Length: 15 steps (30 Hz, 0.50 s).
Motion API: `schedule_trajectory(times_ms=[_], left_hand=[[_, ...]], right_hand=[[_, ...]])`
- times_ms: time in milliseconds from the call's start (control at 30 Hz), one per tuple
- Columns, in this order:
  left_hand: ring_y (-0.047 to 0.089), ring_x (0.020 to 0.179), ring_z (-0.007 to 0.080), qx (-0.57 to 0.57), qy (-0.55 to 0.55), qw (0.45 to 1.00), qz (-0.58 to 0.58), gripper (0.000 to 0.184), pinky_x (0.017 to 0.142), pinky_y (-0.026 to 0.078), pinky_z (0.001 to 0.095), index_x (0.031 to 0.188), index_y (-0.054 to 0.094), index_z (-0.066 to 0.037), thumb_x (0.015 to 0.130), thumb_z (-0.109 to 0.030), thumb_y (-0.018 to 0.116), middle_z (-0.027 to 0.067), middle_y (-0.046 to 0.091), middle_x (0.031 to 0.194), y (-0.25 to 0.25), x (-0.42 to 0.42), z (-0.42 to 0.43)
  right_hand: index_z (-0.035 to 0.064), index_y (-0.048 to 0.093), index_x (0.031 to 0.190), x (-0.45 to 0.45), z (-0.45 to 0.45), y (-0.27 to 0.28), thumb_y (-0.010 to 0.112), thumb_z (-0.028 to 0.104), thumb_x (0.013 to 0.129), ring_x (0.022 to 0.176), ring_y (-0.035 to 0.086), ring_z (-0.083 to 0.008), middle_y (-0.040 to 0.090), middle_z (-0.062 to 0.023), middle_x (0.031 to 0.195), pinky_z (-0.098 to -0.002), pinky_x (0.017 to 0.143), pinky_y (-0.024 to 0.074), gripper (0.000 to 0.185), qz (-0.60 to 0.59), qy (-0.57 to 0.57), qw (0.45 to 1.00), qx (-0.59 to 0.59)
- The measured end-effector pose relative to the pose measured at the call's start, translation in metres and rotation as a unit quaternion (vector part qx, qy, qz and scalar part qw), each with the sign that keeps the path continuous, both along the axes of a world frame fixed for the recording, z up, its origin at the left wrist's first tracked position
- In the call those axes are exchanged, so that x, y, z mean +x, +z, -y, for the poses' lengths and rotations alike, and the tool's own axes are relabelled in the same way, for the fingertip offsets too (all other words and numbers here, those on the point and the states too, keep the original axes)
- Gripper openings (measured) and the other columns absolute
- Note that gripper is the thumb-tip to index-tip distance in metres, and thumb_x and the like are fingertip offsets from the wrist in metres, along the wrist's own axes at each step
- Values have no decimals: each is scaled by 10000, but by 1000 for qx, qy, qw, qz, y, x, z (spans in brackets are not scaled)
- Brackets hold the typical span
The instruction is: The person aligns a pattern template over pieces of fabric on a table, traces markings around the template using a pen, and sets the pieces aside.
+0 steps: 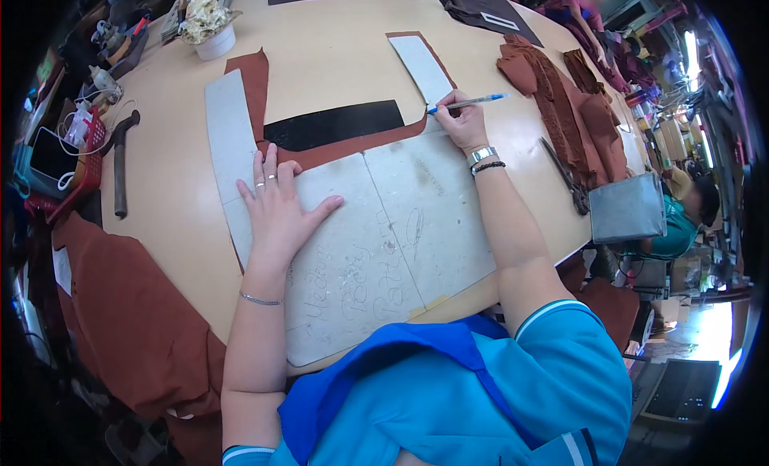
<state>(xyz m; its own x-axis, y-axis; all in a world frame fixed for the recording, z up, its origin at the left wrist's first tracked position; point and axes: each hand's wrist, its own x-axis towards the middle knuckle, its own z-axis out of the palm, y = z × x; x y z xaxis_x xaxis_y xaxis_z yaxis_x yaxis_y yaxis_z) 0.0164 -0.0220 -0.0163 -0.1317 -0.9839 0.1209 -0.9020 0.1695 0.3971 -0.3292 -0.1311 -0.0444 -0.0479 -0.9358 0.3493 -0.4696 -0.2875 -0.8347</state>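
At upper centre-right, the right hand [463, 130] pinched a pen [483, 99]. Left of centre, the left hand [280, 203] lay spread on a grey template [376, 234].

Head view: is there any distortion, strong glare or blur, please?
Head view: dark rounded borders and a bowed-looking table suggest wide-angle distortion; the light strip, upper right, glares white; the pen and grey pattern board look fairly sharp.
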Motion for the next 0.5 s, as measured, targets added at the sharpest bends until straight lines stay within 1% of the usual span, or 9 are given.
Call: schedule_trajectory(times_ms=[333,433,500], left_hand=[[149,1456,382,3,3,1000,9,727,1087,103,700,1128,486,-76,707,-613,736,239,273,1515,1,0,0],[148,1456,380,5,4,1000,10,735,1091,97,695,1140,486,-78,711,-626,725,238,270,1517,0,-1,0],[143,1453,380,-4,0,1000,21,774,1085,111,703,1185,479,-91,707,-657,705,217,251,1521,-3,0,0]], right_hand=[[23,593,783,-2,1,0,650,90,802,618,519,-38,593,5,691,-207,558,425,89,-13,-7,1000,-7],[27,596,809,-7,7,-7,633,74,808,624,540,-49,606,-5,693,-212,563,433,59,95,-30,995,5],[31,598,825,-11,5,-7,621,68,814,628,557,-60,618,-15,702,-213,570,441,45,154,-43,987,25]])
